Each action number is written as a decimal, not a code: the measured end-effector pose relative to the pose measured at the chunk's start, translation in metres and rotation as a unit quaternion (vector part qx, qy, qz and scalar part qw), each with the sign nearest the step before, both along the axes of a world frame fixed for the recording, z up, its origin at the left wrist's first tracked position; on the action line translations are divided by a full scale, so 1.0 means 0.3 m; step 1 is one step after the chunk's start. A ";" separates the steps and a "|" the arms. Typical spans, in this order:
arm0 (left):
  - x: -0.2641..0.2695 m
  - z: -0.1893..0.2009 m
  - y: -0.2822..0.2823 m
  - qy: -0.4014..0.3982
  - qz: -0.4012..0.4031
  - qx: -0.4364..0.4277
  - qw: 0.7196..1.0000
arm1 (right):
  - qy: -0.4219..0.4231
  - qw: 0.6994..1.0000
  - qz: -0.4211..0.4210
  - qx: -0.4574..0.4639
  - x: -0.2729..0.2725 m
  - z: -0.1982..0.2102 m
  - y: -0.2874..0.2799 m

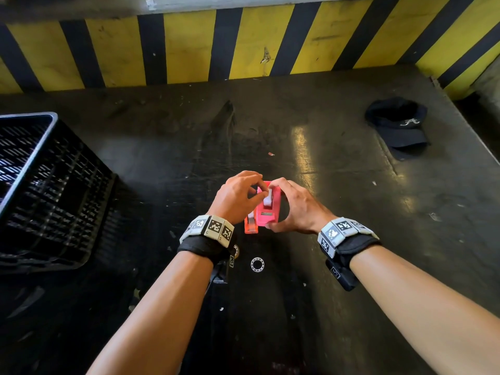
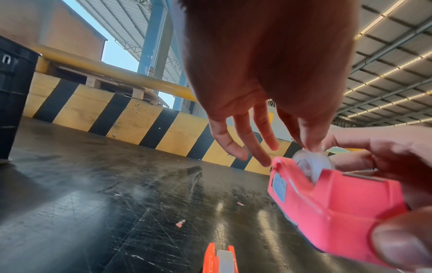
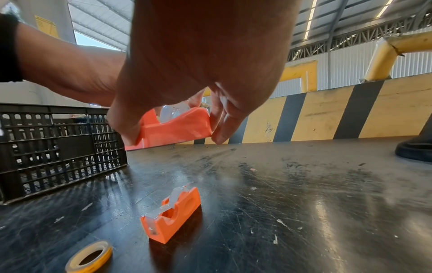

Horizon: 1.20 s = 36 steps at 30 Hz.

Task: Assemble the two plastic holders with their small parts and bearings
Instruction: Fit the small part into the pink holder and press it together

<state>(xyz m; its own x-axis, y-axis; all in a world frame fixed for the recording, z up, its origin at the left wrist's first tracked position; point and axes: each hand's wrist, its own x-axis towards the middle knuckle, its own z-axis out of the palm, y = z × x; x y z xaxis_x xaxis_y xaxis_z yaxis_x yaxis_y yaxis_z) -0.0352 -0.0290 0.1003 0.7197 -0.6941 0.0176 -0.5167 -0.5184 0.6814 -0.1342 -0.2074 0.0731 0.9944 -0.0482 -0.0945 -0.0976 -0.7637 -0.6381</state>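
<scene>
My right hand (image 1: 273, 204) grips a pink plastic holder (image 1: 266, 213) by its two ends and holds it just above the dark table. My left hand (image 1: 259, 190) pinches a small white wheel (image 2: 313, 164) that sits in the holder's top slot. From the right wrist view, the same holder (image 3: 175, 127) hangs between thumb and fingers of the right hand (image 3: 174, 133). An orange holder (image 3: 171, 212) with a white part in it stands on the table below the left hand (image 2: 308, 146). A white bearing ring (image 1: 252, 263) lies near my left wrist.
A black slatted crate (image 1: 67, 198) stands at the left. A dark cap (image 1: 397, 125) lies at the far right. A yellow tape roll (image 3: 105, 246) lies near the orange holder. A yellow-and-black striped barrier (image 1: 189, 47) bounds the table's far side.
</scene>
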 end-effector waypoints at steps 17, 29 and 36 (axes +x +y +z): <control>-0.139 -0.018 0.079 -0.084 -0.029 0.123 0.988 | 0.022 0.999 -0.010 0.032 0.013 -0.030 -0.008; -0.144 -0.065 0.074 -0.023 -0.017 0.109 0.994 | 0.058 0.998 -0.002 0.008 0.011 -0.087 -0.048; -0.088 -0.171 0.182 0.062 0.078 0.150 0.984 | 0.120 0.992 -0.022 -0.036 0.065 -0.191 -0.087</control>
